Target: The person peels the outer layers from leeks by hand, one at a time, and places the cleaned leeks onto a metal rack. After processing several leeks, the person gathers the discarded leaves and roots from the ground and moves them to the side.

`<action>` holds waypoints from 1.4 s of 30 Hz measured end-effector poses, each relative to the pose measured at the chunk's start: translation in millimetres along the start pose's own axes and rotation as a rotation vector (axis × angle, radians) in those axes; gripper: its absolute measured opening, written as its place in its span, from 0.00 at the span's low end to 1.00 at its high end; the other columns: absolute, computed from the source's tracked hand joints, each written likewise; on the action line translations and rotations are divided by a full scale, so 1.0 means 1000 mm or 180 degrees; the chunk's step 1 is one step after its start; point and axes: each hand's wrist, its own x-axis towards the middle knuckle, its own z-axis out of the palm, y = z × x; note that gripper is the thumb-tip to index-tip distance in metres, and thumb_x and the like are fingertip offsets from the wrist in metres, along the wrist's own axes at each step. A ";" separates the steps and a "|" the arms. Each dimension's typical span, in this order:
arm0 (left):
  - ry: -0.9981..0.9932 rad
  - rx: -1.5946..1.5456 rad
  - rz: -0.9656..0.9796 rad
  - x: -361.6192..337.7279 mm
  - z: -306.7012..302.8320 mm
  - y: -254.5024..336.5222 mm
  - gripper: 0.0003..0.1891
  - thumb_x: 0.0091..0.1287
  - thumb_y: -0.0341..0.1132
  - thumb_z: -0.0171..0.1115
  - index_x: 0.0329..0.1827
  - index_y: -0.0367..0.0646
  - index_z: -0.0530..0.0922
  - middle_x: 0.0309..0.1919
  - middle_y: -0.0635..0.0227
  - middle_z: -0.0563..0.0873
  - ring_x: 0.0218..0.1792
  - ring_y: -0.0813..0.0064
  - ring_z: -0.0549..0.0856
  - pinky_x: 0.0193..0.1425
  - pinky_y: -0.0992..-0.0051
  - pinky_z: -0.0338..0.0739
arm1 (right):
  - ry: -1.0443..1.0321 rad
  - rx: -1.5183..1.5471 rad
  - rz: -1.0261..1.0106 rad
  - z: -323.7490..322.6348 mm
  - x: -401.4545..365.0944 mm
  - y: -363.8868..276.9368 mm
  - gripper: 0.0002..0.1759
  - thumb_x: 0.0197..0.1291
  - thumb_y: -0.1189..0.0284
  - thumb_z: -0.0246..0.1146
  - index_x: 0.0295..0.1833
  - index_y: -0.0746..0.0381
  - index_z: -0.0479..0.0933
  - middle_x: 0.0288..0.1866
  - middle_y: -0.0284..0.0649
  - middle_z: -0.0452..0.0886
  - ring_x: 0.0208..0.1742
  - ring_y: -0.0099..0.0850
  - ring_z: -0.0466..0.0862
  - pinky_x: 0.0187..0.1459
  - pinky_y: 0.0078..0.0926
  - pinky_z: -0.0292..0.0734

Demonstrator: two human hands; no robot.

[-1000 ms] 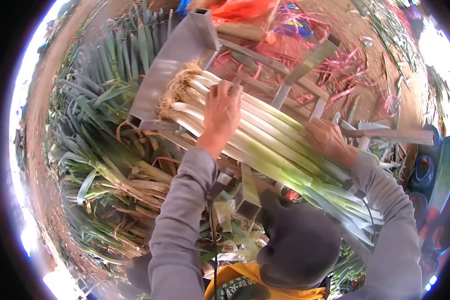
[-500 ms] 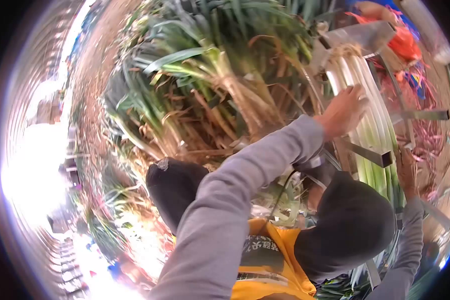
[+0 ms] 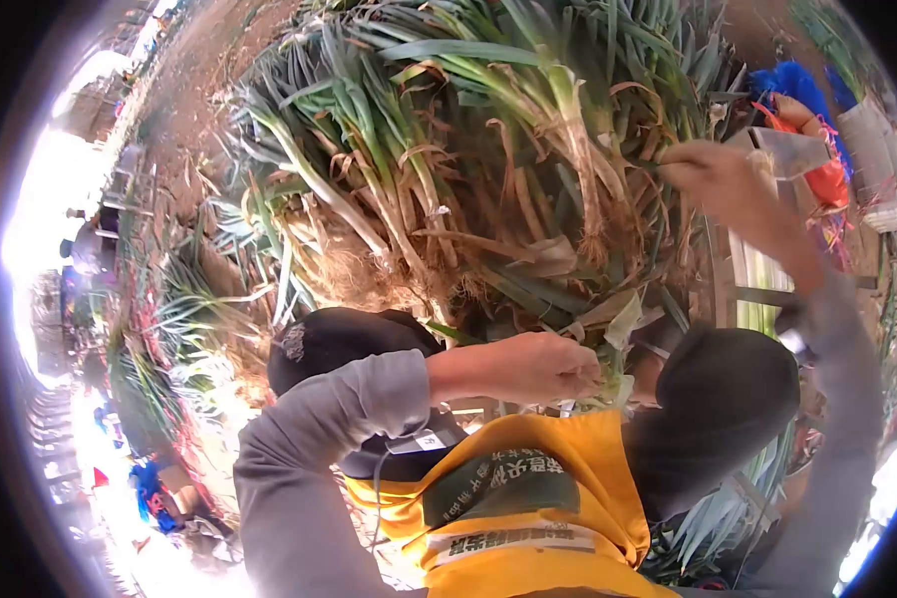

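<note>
Leeks (image 3: pixel 571 115) heaped beyond the yellow apron (image 3: pixel 608 478), roots (image 3: pixel 595 247) facing it, probably for easy reach! Right hand (image 3: pixel 726 184) out at the heap's edge, blurred, grip unreadable; left hand (image 3: pixel 528 367) just beyond the apron, fingers bent, can't tell around what.

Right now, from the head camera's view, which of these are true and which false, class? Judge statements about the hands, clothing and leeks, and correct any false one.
1. The right hand is further forward than the left hand. True.
2. The left hand lies on the pale stalks. False: it is between the knees.
3. Roots show on leeks in the pile. True.
4. The sleeves are red. False: grey.
5. The apron is yellow with a dark panel. True.
</note>
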 end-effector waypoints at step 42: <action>0.0925 0.3608 0.0409 -0.076 0.000 -0.089 0.19 0.65 0.31 0.61 0.60 0.42 0.80 0.37 0.68 0.81 0.40 0.70 0.85 0.43 0.70 0.74 | 0.0883 -0.0715 0.0915 0.132 0.217 0.120 0.27 0.63 0.56 0.68 0.51 0.72 0.83 0.47 0.54 0.87 0.48 0.48 0.87 0.53 0.39 0.79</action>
